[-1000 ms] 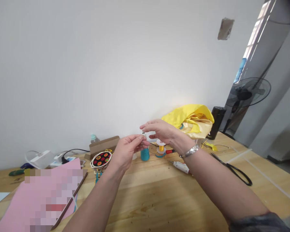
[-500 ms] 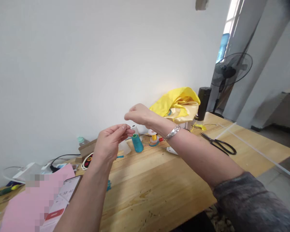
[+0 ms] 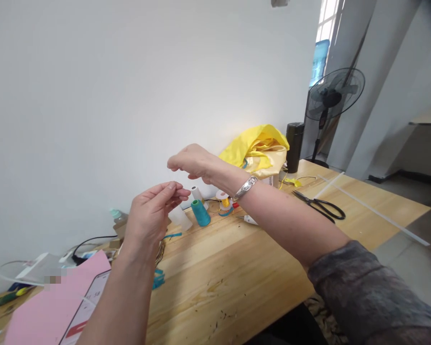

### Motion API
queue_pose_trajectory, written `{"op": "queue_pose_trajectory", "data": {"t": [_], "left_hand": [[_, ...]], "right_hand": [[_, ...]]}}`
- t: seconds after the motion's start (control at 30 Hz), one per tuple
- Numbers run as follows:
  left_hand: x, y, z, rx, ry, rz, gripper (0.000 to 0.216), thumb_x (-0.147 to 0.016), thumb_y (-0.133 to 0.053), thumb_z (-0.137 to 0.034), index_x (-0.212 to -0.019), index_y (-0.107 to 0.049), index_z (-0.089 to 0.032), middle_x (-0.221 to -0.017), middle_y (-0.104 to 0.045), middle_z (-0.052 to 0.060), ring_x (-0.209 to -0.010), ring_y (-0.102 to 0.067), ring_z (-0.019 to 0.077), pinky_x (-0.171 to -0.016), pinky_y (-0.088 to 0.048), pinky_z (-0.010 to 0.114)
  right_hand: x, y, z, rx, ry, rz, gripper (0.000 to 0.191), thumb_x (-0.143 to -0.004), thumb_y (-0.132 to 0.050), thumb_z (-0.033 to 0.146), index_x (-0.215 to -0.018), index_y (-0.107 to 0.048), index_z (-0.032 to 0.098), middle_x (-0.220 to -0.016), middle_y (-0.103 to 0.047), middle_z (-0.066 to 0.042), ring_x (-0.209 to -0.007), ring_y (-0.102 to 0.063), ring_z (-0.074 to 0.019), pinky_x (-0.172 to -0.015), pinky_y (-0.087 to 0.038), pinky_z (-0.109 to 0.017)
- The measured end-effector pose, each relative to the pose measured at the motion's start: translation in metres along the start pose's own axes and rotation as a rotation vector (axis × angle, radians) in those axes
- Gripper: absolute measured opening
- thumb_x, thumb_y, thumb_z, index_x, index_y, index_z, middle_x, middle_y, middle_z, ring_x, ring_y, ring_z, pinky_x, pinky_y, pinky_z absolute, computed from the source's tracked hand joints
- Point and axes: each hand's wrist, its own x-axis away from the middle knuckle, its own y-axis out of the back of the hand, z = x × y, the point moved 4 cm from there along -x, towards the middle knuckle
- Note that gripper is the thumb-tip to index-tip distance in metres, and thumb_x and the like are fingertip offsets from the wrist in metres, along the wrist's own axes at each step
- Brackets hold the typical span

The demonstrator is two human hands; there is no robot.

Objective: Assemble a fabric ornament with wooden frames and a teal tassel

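My left hand (image 3: 151,215) is raised above the wooden table (image 3: 237,278), thumb and fingers pinched together on something too small to make out. My right hand (image 3: 190,160) hovers just above and right of it, fingers curled closed, a silver bracelet (image 3: 244,187) on the wrist. Below the hands stand a teal thread cone (image 3: 201,213), a white spool (image 3: 196,192) and a small yellow spool (image 3: 223,200).
Black scissors (image 3: 321,206) lie at the right. Yellow cloth (image 3: 258,146) and a black cylinder (image 3: 293,146) sit at the back. Pink paper (image 3: 50,311) and cables lie at the left. A standing fan (image 3: 334,93) is beyond the table.
My right hand has pulled up and away from my left hand, and its fingers have curled. The view has swung to the left and down.
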Motion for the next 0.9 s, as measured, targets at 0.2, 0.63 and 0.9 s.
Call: {"op": "queue_pose_trajectory", "data": {"t": [0.2, 0.63, 0.9], "left_hand": [[0.008, 0.001, 0.003, 0.041, 0.009, 0.022, 0.013, -0.071, -0.069, -0.026, -0.068, -0.069, -0.014, -0.063, -0.072, 0.002, -0.059, -0.064, 0.0120, -0.064, -0.050, 0.023], [0.040, 0.009, 0.013, 0.150, 0.058, 0.091, 0.016, -0.074, -0.068, -0.027, -0.070, -0.067, -0.012, -0.065, -0.073, 0.005, -0.061, -0.067, 0.0158, -0.065, -0.052, 0.027], [0.063, 0.013, 0.036, 0.120, 0.093, 0.122, 0.018, -0.079, -0.063, -0.030, -0.072, -0.067, -0.013, -0.066, -0.072, 0.006, -0.061, -0.064, 0.0159, -0.064, -0.050, 0.028]], "right_hand": [[0.007, 0.003, 0.005, -0.082, 0.007, -0.017, 0.015, -0.063, -0.059, 0.026, -0.072, -0.057, 0.014, -0.079, -0.059, -0.006, -0.075, -0.052, -0.0167, -0.062, -0.040, -0.030], [0.027, -0.005, -0.003, -0.315, -0.063, 0.063, 0.010, -0.071, -0.059, 0.017, -0.063, -0.055, 0.013, -0.075, -0.061, -0.004, -0.054, -0.049, -0.0075, -0.042, -0.031, -0.020], [0.052, -0.019, -0.024, -0.553, -0.128, 0.188, 0.013, -0.073, -0.063, 0.019, -0.066, -0.058, 0.010, -0.083, -0.067, -0.011, -0.052, -0.057, -0.0075, -0.039, -0.036, -0.016]]}}
